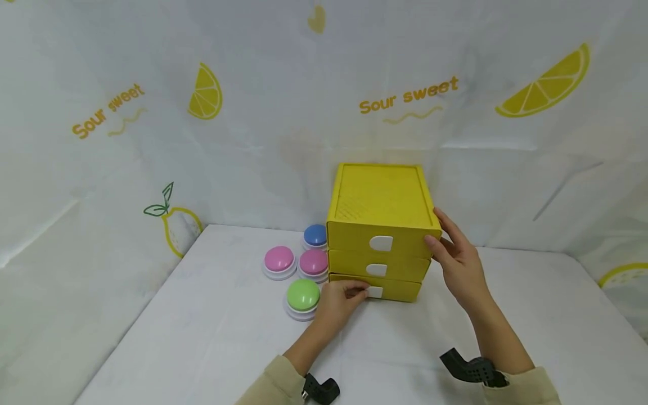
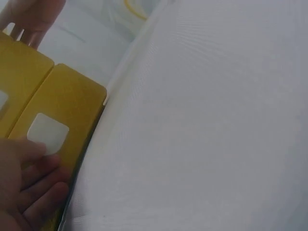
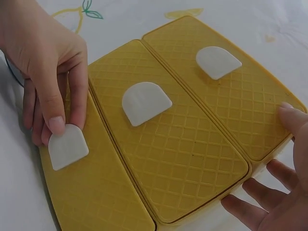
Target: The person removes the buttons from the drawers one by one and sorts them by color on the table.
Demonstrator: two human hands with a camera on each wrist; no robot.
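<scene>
A yellow three-drawer box (image 1: 382, 194) stands on the table, each drawer front bearing a white tab handle. My left hand (image 1: 336, 306) is at the bottom drawer (image 1: 400, 289), with thumb and fingers pinching its white tab (image 3: 69, 147). A thin dark line shows along that drawer's top edge in the head view. At the box's upper right front corner, my right hand (image 1: 462, 267) grips with the thumb on the top drawer's front (image 3: 226, 91) and the other fingers along the side. The middle drawer (image 3: 168, 134) sits between, untouched.
Left of the box are round push buttons on white bases: a blue one (image 1: 315, 235), two pink ones (image 1: 279, 259) (image 1: 314, 262) and a green one (image 1: 303, 295) near my left wrist. A white lemon-print sheet (image 1: 283, 140) hangs behind the white table (image 1: 202, 337).
</scene>
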